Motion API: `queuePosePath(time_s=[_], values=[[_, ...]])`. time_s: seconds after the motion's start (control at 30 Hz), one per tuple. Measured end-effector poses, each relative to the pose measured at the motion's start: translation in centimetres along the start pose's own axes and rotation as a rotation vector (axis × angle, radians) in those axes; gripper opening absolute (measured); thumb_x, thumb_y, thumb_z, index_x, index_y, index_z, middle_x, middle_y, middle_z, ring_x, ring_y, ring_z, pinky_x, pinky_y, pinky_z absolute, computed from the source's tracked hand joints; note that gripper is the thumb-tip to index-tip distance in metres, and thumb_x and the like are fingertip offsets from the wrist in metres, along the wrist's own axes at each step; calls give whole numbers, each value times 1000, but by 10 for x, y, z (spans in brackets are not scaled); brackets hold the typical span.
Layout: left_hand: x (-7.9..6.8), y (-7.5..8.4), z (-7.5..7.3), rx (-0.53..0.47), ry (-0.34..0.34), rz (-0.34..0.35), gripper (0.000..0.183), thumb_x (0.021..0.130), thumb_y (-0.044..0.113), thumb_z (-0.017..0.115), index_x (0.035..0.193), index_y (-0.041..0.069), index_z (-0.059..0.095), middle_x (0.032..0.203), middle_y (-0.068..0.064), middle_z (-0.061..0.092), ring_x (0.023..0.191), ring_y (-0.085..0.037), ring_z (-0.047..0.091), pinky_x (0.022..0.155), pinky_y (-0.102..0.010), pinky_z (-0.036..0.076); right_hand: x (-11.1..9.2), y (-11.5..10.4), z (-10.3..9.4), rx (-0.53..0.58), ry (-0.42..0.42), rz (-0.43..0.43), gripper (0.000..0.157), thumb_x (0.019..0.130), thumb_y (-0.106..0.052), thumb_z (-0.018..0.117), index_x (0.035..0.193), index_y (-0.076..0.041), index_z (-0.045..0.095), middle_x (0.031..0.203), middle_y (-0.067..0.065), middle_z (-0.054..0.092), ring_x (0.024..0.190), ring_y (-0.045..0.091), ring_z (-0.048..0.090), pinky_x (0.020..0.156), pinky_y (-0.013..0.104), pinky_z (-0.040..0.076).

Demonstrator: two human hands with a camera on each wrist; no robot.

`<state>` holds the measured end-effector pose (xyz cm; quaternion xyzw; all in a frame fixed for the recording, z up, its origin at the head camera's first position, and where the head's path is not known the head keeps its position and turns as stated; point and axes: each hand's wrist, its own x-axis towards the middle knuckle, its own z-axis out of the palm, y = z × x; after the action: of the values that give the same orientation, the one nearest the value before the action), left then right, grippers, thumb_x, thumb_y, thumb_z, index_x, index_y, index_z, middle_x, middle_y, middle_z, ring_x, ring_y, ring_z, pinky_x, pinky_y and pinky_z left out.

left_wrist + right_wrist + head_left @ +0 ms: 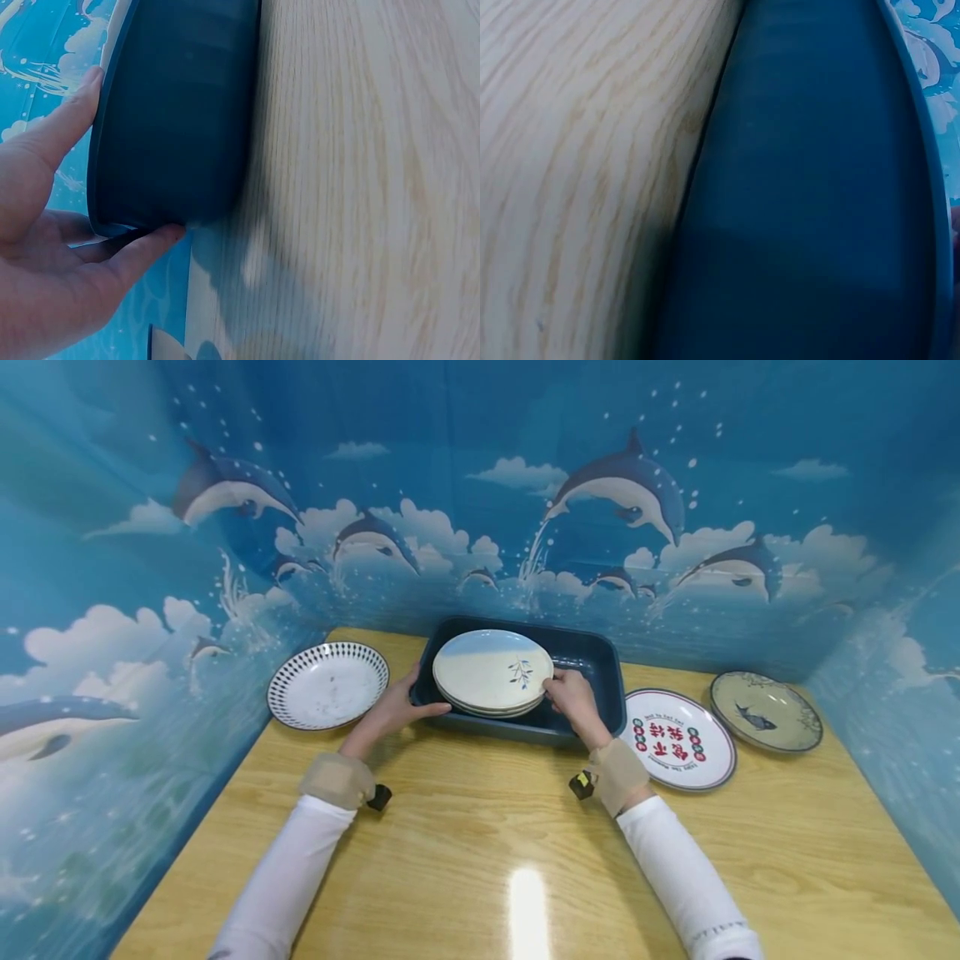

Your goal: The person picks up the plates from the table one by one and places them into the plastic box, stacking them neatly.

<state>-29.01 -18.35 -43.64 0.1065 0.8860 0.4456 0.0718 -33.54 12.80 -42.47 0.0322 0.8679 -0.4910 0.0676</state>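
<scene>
A dark blue rectangular basin [592, 652] stands on the table near the back curtain. In its left part is a stack of white oval plates; the top plate [480, 672] has a blue band and a leafy sprig, and tilts toward the front. My left hand [399, 703] holds the basin's front left corner, thumb at the front rim. In the left wrist view, that hand's fingers curl round the basin's end. My right hand [573, 697] reaches over the basin and pinches the right edge of the plates. The right wrist view shows mostly the basin's outer wall [802, 187].
A white plate with a black patterned rim [328, 687] lies left of the basin. To the right are a white plate with red characters [697, 710] and a beige fish plate [783, 718]. Blue dolphin curtains [480, 485] enclose the wooden table [450, 843].
</scene>
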Motion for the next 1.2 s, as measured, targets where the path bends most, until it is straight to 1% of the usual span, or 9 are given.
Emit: queuePosePath(time_s=[0.2,0.43,0.63,0.7,0.77,0.9,0.97,1.1,1.2], values=[[0,3,-1,1,4,-8,104,93,37,74,163,9,3,166,-24,17,148,-44,27,116,-60,32,0,3,1,9,-22,-30,49,101,-19,53,148,-3,52,77,5,61,55,6,49,52,18,44],[-1,5,-2,15,1,-5,103,94,37,73,163,8,2,166,-24,15,149,-44,25,116,-60,32,-2,4,-2,83,-53,-46,65,103,-21,56,158,1,30,67,1,58,50,5,47,50,19,44],[-2,4,-1,2,-4,-14,104,94,38,73,163,8,2,167,-22,11,150,-43,22,117,-60,31,-5,9,-6,136,-86,-69,66,104,-24,58,159,-4,28,66,-2,56,49,5,46,47,19,41],[-2,3,-1,-1,-3,-14,104,94,38,74,163,9,2,168,-21,11,151,-43,22,116,-60,31,-7,11,-7,132,-86,-84,66,104,-26,59,159,-6,30,68,0,58,49,6,46,47,19,40],[-1,2,0,-2,2,-14,104,94,39,74,163,10,2,168,-21,12,150,-42,23,116,-60,32,-8,13,-8,123,-87,-103,65,104,-26,60,159,-7,32,73,5,62,49,7,46,47,20,40],[-1,2,0,-5,16,-19,104,93,40,74,164,12,4,168,-19,13,150,-42,24,116,-59,32,-11,16,-10,87,-81,-133,63,103,-27,61,157,-8,36,91,21,68,50,8,48,47,21,41],[-2,2,1,4,26,-25,104,92,41,75,164,11,6,167,-20,15,150,-42,25,116,-60,33,-12,18,-12,51,-76,-148,62,103,-28,62,156,-8,39,98,24,69,51,8,49,47,21,42],[-3,2,2,21,58,-29,104,90,43,77,163,10,11,166,-20,22,148,-41,29,115,-59,35,-18,20,-15,-59,-37,-203,61,100,-28,66,153,-6,45,104,22,70,52,9,55,49,23,46],[-3,2,3,30,77,-11,103,89,42,78,163,9,15,164,-20,27,146,-40,34,113,-58,37,-24,23,-19,-192,43,-280,59,97,-27,70,149,-6,51,104,15,71,59,14,63,54,27,50]])
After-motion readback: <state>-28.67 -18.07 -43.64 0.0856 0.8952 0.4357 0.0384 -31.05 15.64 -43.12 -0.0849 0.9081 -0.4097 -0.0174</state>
